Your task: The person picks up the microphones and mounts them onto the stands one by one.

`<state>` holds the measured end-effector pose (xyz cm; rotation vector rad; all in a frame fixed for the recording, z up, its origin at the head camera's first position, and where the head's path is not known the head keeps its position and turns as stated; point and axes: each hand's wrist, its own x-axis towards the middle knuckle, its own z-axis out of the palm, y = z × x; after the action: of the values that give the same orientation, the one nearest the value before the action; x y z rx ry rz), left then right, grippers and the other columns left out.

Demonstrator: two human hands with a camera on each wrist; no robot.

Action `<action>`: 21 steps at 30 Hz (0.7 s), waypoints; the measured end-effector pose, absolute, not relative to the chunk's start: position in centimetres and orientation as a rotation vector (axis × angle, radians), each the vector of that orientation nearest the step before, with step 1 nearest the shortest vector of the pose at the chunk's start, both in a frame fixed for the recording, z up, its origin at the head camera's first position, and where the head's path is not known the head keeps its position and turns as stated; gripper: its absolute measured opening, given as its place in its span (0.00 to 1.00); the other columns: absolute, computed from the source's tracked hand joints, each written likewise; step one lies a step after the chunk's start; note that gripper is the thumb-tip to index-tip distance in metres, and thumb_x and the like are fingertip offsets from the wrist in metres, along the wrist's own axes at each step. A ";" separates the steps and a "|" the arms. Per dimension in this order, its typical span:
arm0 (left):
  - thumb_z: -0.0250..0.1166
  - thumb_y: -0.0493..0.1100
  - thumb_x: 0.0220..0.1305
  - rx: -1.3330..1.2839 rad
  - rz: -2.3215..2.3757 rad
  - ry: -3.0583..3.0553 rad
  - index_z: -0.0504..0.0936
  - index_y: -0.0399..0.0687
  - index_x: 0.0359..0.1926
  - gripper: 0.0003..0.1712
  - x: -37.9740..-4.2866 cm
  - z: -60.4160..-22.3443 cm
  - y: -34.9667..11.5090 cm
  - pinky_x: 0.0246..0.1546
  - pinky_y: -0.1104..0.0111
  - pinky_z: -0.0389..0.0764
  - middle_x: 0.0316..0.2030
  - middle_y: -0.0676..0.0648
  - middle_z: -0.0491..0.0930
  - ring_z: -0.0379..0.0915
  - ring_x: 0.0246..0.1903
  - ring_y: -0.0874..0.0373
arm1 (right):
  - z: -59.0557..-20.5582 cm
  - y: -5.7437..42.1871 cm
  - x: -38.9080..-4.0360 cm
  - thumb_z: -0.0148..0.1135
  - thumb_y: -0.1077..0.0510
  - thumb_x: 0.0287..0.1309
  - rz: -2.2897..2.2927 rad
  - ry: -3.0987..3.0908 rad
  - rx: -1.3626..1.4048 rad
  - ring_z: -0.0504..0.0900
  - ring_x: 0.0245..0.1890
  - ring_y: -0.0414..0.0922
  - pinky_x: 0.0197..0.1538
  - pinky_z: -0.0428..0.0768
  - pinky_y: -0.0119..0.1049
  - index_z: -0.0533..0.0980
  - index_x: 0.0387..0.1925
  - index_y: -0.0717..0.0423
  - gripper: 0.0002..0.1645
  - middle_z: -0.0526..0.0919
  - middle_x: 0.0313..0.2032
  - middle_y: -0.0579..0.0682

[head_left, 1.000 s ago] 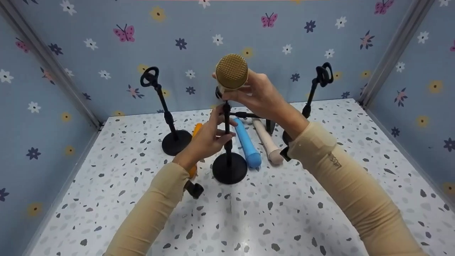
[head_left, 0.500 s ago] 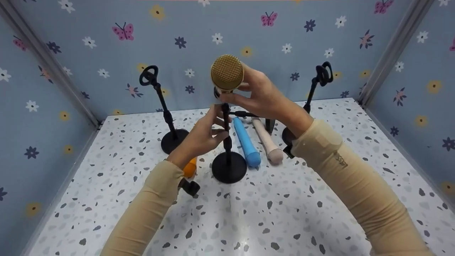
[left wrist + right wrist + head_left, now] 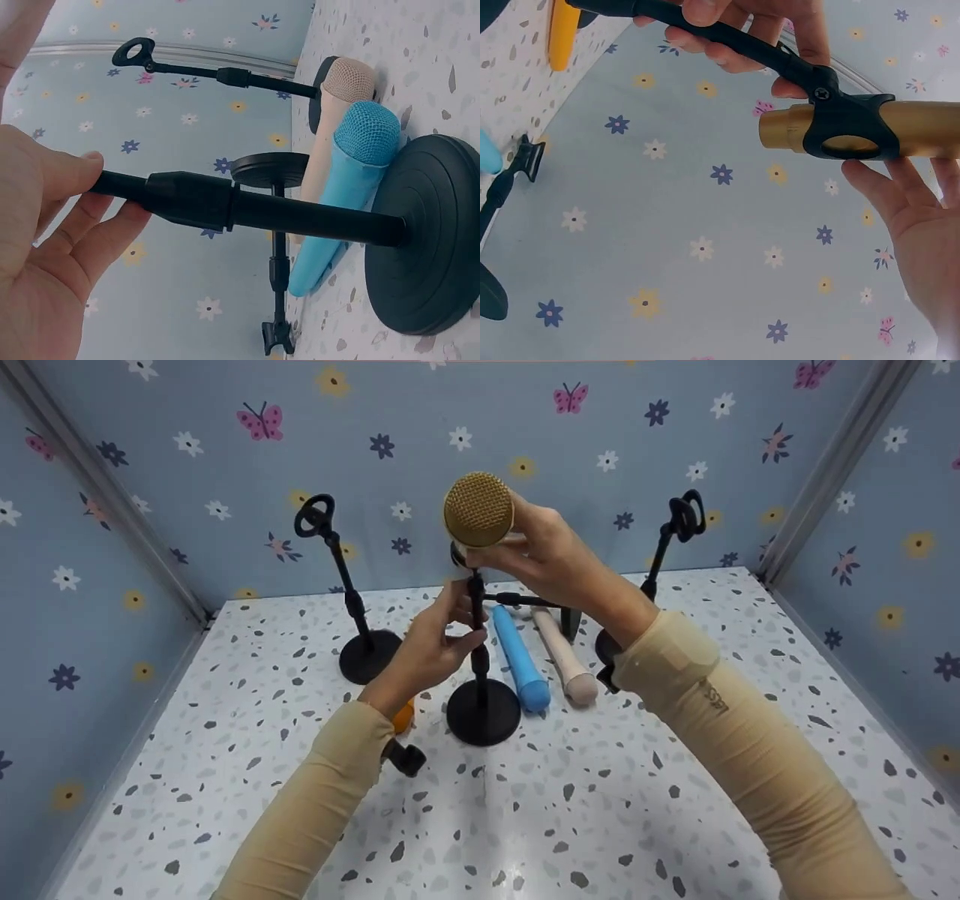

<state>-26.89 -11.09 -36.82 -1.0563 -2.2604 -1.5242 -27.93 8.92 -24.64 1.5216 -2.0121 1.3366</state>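
A gold microphone with a mesh head points toward me at the top of the middle black microphone stand. My right hand grips its body from the right, thumb underneath. In the right wrist view, the handle runs through the stand's black clip, its tail end sticking out beyond it, and my right fingers touch near the clip. My left hand pinches the stand's upright pole between thumb and fingers below the clip. The round base rests flat on the speckled table.
A blue microphone and a pale pink one lie right of the base. An orange microphone is partly hidden behind my left wrist. Stands with bare clips stand left and right; another stand lies on its side behind.
The gold microphone and my right hand have shifted slightly left. My left hand has stayed on the pole, moving up a little. The base has barely moved.
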 end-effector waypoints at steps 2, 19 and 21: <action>0.62 0.29 0.70 -1.064 -1.526 -2.242 0.42 0.48 0.82 0.50 -27.0 -36.9 -11.1 0.39 0.61 0.87 0.49 0.38 0.77 0.81 0.46 0.54 | -24.7 8.8 -28.0 0.64 0.69 0.65 1.355 -2.002 1.528 0.80 0.60 0.50 0.60 0.79 0.42 0.66 0.64 0.72 0.30 0.78 0.59 0.64; 0.62 0.27 0.69 -1.061 -1.562 -2.245 0.46 0.50 0.81 0.49 -27.0 -36.9 -10.9 0.42 0.62 0.86 0.49 0.39 0.75 0.82 0.48 0.52 | -26.9 9.0 -29.5 0.65 0.68 0.65 1.305 -1.964 1.496 0.82 0.58 0.51 0.59 0.81 0.41 0.68 0.62 0.74 0.27 0.80 0.56 0.65; 0.62 0.26 0.68 -1.052 -1.564 -2.243 0.47 0.50 0.81 0.49 -27.0 -36.9 -11.0 0.42 0.61 0.86 0.48 0.39 0.75 0.82 0.48 0.51 | -27.0 8.9 -29.5 0.65 0.68 0.64 1.317 -1.959 1.498 0.81 0.58 0.51 0.59 0.81 0.41 0.69 0.62 0.74 0.27 0.80 0.56 0.65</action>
<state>-26.99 -10.96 -36.91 -1.0522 -2.2429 -1.5645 -29.49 8.91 -27.00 1.4978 -1.9590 1.3169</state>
